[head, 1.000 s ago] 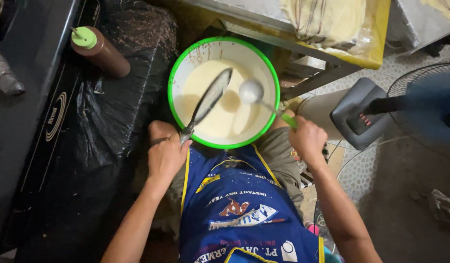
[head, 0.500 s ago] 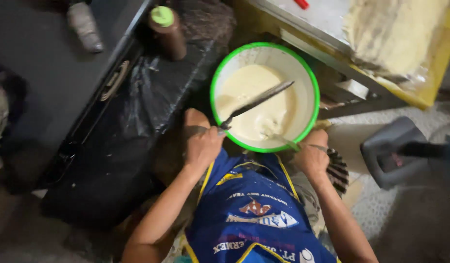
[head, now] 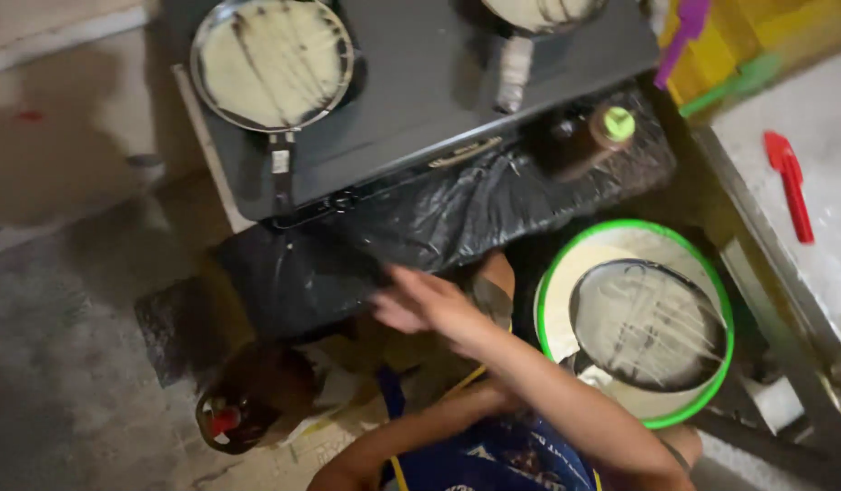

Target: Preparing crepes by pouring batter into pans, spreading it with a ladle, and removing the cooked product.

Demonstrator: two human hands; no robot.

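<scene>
So it's a cramped floor-level cooking spot, rough concrete floor (head: 65, 364) with a black stove (head: 420, 100) set low on it. The right hand (head: 425, 305) is stretched out across the body, fingers spread and loose, holding nothing, hovering just in front of the crinkled black plastic sheet (head: 457, 218) that hangs over the stove's front edge. It's a bit blurred. The left arm runs below it, but that hand is hidden at the bottom, so I can't tell what its fingers are doing. Just right of the open hand sits a green-rimmed bowl (head: 711, 282) of pale batter, with a round dark pan (head: 648, 323) resting in it, streaked with batter. On the stove, a frying pan (head: 273, 62) holds a thin pale crepe. A brown bottle with a green cap (head: 602, 135) stands on the plastic, and a red spatula (head: 789, 182) lies on the table at right.
</scene>
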